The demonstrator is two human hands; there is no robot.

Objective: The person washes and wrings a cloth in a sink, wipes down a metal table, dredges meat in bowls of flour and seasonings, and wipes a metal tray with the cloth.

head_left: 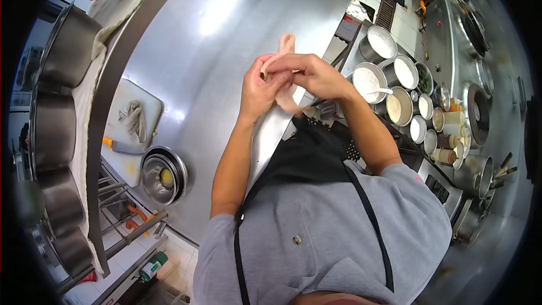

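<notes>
Both of my hands are together over the near edge of the steel table (192, 68). A limp, pale pinkish cloth (287, 100) is bunched between them. One end of it sticks out beyond my fingers, and the other hangs down toward the apron (307, 155). My left hand (258, 91) is closed around the cloth, its thumb pressed against it. From the other side, my right hand (316, 76) grips the same cloth with bent fingers. The middle of the cloth is partly hidden by my fingers.
To the left, a white cutting board (121, 161) bears a crumpled rag (133, 120) and a knife (127, 148). Nested metal bowls (182, 183) stand beside it. Several metal pots (53, 130) line the left shelf. At right are containers of white powder (367, 81) and squeeze bottles (446, 141).
</notes>
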